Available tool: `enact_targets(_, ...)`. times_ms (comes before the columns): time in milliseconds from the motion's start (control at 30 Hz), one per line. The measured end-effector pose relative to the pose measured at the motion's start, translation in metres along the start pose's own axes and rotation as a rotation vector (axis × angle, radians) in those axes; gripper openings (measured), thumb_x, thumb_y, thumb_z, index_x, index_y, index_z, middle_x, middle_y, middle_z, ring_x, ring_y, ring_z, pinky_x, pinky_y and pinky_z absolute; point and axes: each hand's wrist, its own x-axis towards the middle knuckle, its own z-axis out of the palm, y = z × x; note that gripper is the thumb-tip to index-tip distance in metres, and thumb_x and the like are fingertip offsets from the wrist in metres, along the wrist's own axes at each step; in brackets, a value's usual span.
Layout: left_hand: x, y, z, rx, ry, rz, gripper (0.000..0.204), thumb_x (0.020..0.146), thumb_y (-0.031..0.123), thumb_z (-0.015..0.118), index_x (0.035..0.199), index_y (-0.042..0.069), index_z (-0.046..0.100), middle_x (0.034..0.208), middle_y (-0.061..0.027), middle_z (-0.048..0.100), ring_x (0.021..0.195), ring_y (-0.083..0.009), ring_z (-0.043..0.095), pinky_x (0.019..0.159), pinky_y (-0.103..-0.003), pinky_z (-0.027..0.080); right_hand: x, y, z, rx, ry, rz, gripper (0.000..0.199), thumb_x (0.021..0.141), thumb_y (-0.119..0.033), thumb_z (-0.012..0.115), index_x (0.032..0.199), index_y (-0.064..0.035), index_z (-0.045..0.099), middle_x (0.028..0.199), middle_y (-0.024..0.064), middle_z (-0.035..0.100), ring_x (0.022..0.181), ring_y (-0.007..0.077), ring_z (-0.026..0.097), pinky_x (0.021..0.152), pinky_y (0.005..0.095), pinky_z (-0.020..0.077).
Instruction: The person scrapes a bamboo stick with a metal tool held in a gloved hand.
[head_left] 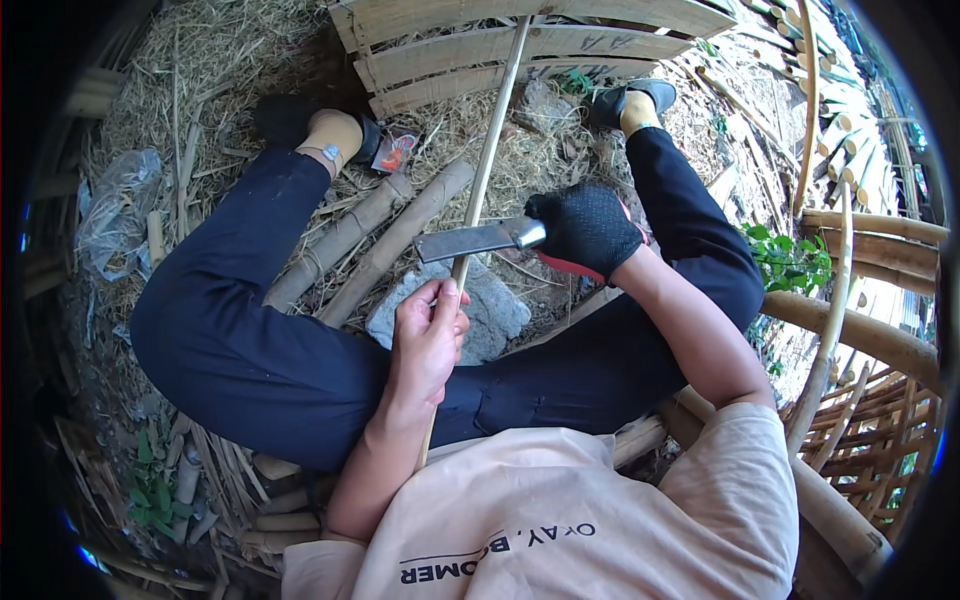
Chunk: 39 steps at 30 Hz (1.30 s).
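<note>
A long, thin bamboo strip (489, 150) runs from a wooden crate in front of me back to my lap. My bare left hand (430, 335) is closed around the strip, thumb pressed along it. In my right hand (590, 232), gloved in black and red, is a knife (465, 241) with a broad rectangular blade and a metal collar. Its blade lies across the strip just beyond my left thumb, pointing left. Most of the knife's handle is hidden inside the glove. Under the blade and left hand sits a grey stone (490, 310).
The slatted wooden crate (540, 45) stands ahead between my feet. Two bamboo poles (405, 235) lie between my legs on straw-covered ground. A clear plastic bag (120, 210) is at left. Stacked bamboo (850, 140), a thick pole (855, 335) and a woven basket (880, 440) crowd the right.
</note>
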Motion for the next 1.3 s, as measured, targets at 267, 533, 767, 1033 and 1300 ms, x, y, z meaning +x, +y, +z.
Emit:
enact_targets(267, 0.002, -0.006, -0.001, 0.101, 0.018, 0.073, 0.026, 0.107, 0.028, 0.046, 0.091, 0.009, 0.053, 0.059, 0.0084, 0.038, 0.043, 0.002, 0.027, 0.038, -0.018, 0.019, 0.004, -0.006, 0.003, -0.033, -0.081, 0.073, 0.02, 0.077, -0.027, 0.069, 0.091, -0.0136, 0.072, 0.076, 0.0165, 0.069, 0.073, 0.0371, 0.069, 0.068, 0.0468, 0.0548)
enact_targets(533, -0.003, 0.0, 0.002, 0.064, 0.006, 0.049, 0.026, 0.107, 0.026, 0.046, 0.09, 0.007, 0.053, 0.059, 0.0078, 0.039, 0.044, 0.0014, 0.028, 0.039, -0.019, 0.019, 0.02, 0.043, -0.012, -0.064, 0.056, 0.288, 0.02, 0.078, -0.029, 0.065, 0.091, -0.0164, 0.075, 0.083, 0.016, 0.072, 0.082, 0.0354, 0.071, 0.078, 0.0461, 0.0556)
enact_targets(767, -0.003, 0.003, 0.002, 0.005, -0.022, -0.012, 0.026, 0.107, 0.029, 0.046, 0.092, 0.008, 0.053, 0.059, 0.0086, 0.038, 0.043, 0.0022, 0.027, 0.038, -0.018, 0.018, 0.023, 0.058, -0.007, -0.008, 0.085, 0.32, 0.029, 0.083, -0.04, 0.065, 0.097, -0.0165, 0.074, 0.086, 0.0158, 0.072, 0.083, 0.0362, 0.07, 0.079, 0.0465, 0.0552)
enact_targets(1033, 0.0, 0.0, -0.003, -0.046, -0.062, -0.043, 0.027, 0.107, 0.03, 0.047, 0.091, 0.009, 0.054, 0.059, 0.0086, 0.038, 0.043, 0.0019, 0.027, 0.038, -0.019, 0.018, 0.011, 0.011, 0.0, 0.082, -0.004, 0.073, 0.021, 0.079, -0.033, 0.069, 0.09, -0.0143, 0.071, 0.08, 0.0162, 0.07, 0.077, 0.0374, 0.069, 0.073, 0.0467, 0.0546)
enact_targets(1300, 0.001, -0.003, 0.0, -0.01, -0.051, -0.019, 0.027, 0.107, 0.029, 0.046, 0.092, 0.008, 0.053, 0.059, 0.008, 0.039, 0.042, 0.0018, 0.027, 0.036, -0.019, 0.019, 0.018, 0.019, -0.002, 0.008, 0.015, 0.195, 0.019, 0.079, -0.03, 0.067, 0.089, -0.0148, 0.072, 0.08, 0.0161, 0.07, 0.078, 0.0366, 0.069, 0.074, 0.0462, 0.0552)
